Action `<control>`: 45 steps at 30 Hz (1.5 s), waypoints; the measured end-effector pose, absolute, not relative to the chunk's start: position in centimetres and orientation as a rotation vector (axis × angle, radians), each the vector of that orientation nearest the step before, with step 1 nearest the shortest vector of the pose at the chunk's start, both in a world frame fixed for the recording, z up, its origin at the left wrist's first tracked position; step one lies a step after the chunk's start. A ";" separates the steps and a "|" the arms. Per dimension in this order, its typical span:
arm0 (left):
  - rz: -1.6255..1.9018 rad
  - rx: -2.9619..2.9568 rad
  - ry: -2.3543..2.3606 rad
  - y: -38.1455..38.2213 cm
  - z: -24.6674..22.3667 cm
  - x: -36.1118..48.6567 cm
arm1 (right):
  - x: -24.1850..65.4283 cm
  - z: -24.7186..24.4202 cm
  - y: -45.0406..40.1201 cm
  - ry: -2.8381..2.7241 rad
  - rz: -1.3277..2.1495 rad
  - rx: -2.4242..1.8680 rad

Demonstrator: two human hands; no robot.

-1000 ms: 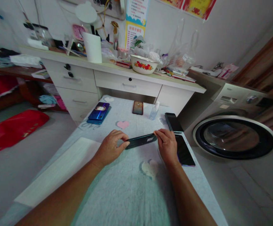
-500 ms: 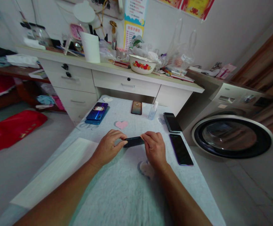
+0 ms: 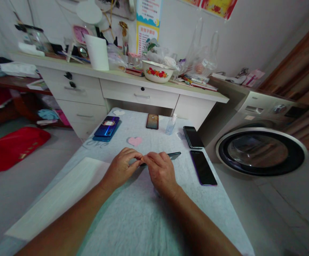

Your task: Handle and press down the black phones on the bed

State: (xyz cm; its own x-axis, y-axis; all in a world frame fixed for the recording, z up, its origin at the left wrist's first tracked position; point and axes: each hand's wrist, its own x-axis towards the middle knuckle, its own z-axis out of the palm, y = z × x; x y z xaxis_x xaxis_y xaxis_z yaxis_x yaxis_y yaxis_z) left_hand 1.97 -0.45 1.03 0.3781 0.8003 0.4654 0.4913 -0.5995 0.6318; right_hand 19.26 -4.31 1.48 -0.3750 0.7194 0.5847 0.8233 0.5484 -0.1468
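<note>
A dark, thin phone (image 3: 174,155) is held tilted over the middle of the cloth-covered table. My left hand (image 3: 124,165) is closed in a pinch on its left end. My right hand (image 3: 161,170) is closed too, thumb and forefinger meeting the left fingertips at that same end. Whatever the right fingers pinch is hidden. Most of the phone lies behind the right hand, with its far right end sticking out. To the right lie a black-screened phone with a purple edge (image 3: 203,168) and a stack of dark phones (image 3: 193,137).
Blue phones (image 3: 106,128) lie at the table's far left. A brown-backed phone (image 3: 152,121) and a clear spray bottle (image 3: 171,124) are at the far side. A long pale strip (image 3: 58,199) lies at left. Beyond are a white desk (image 3: 140,96) and a washing machine (image 3: 261,138).
My right hand has moved left along the phone, from its right end to beside my left fingers. The phone's right end now shows beyond the right hand. The view has shifted slightly.
</note>
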 end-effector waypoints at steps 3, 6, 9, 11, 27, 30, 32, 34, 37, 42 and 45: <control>1.068 2.266 1.129 -0.4 1.0 1.9 | 20.2 1.3 -4.1 -2.131 -0.236 -1.248; 1.070 2.269 1.157 -0.3 0.9 1.8 | 21.6 1.1 -3.8 -2.055 -0.250 -1.294; 1.081 2.265 1.176 -0.2 0.7 1.8 | 23.3 0.9 -3.6 -1.993 -0.260 -1.362; 1.085 2.262 1.185 -0.1 0.7 1.8 | 24.4 0.9 -3.4 -1.949 -0.264 -1.404; 1.127 2.230 1.232 0.2 0.2 1.9 | 27.4 0.5 -2.3 -1.595 -0.118 -1.500; 1.131 2.234 1.237 0.2 0.2 1.9 | 27.6 -0.1 -2.1 -1.535 -0.034 -1.521; 1.127 2.234 1.245 0.2 0.3 1.9 | 27.7 -0.4 -2.0 -1.498 0.014 -1.530; 1.124 2.238 1.249 0.2 0.3 1.9 | 27.8 -0.6 -2.0 -1.471 0.051 -1.530; 1.132 2.245 1.246 0.2 0.3 1.9 | 27.8 -0.7 -2.0 -1.451 0.081 -1.552; 1.136 2.248 1.252 0.3 0.2 1.9 | 27.9 -0.6 -2.1 -1.508 0.097 -1.648; 1.141 2.246 1.248 0.3 0.1 2.0 | 27.8 -0.4 -2.1 -1.568 0.096 -1.729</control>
